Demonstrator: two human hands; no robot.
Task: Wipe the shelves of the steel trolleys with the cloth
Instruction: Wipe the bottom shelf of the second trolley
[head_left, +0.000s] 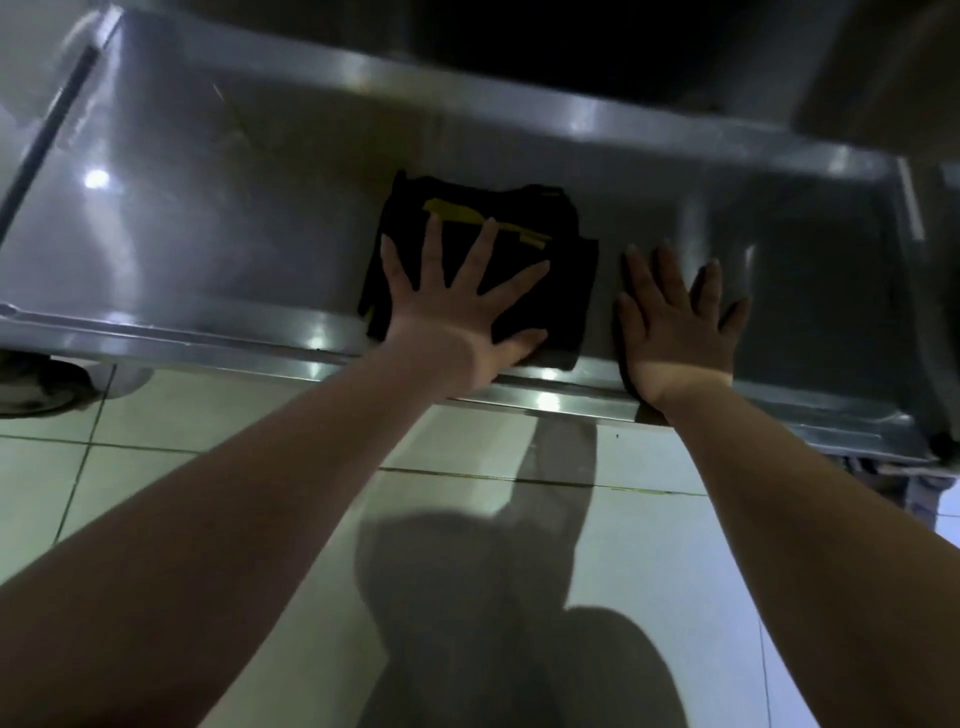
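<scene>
A folded black cloth (540, 228) with yellow markings lies on the bottom steel shelf (208, 228) of a trolley, near its front edge. My left hand (457, 306) presses flat on the cloth with fingers spread. My right hand (675, 322) lies flat on the bare shelf just right of the cloth, fingers apart, holding nothing. The shelf above casts the far part into shadow.
The shelf has a raised front lip (218, 340) and a back rim (467, 93). A caster wheel (36, 384) sits under the left corner. A trolley post (914, 208) stands at the right. Pale floor tiles (249, 410) lie below, with my shadow on them.
</scene>
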